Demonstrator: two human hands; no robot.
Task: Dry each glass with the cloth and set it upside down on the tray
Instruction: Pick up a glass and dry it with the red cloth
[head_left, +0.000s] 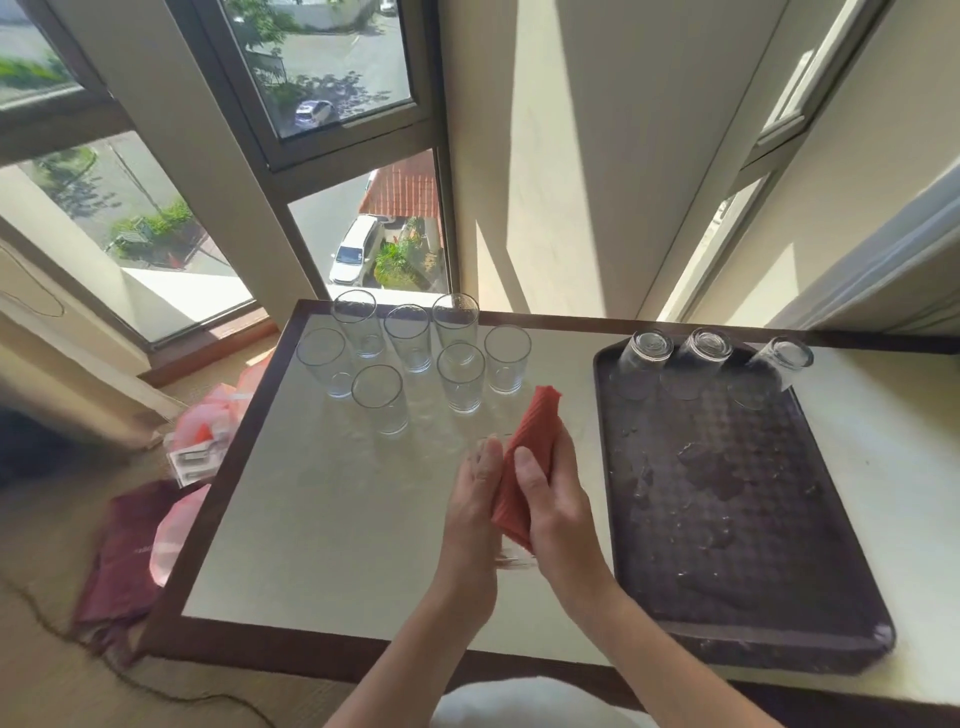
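Worked at a pale-topped table (322, 519) with a dark frame, beside tall windows (332, 78). Had a dark tray (727, 545) on its right part, spotted with water, carrying three upturned glasses (701, 358) in a row along the far edge. Counted seven upright glasses (408, 338) clustered at the table's far left, well apart from the tray. Held one glass (511, 558) above the table, just left of the tray, mostly wrapped in a red cloth (524, 467). Gripped cloth and glass with the right hand (556, 509), thumb curled over the fabric. Cupped the other side with the left hand (470, 519), fingers blurred but bent round it.
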